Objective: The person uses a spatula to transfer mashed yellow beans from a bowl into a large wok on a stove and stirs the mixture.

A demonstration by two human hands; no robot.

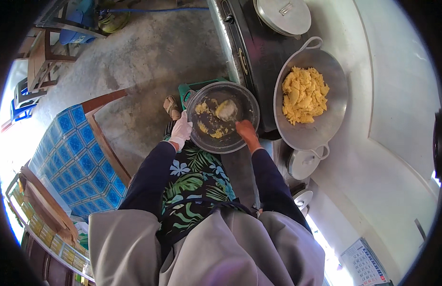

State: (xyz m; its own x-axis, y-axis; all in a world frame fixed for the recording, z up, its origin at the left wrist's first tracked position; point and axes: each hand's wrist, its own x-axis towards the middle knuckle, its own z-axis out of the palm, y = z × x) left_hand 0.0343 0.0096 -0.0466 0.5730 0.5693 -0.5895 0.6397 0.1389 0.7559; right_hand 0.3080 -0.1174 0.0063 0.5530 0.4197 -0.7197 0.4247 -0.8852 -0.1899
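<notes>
Below me stands a wide grey metal pot (247,97) with lumps of yellow mash (202,108) scattered over its bottom. My left hand (182,130), in a whitish glove, is closed on the pot's left rim. With my bare right hand (248,133) I grip the handle of a large metal spoon (226,110); its rounded bowl is inside the pot, with some yellow mash at its edge. To the right, a big two-handled metal wok (336,90) holds a heap of yellow mash (304,95). Neither hand touches the wok.
A black stove (264,62) stands at the far right, bearing a lidded pot (285,14). Another lidded pot (304,164) is below the wok, beside the white wall (397,95). At left is a table with a blue checked cloth (80,162). A green stool (209,83) shows under the pot.
</notes>
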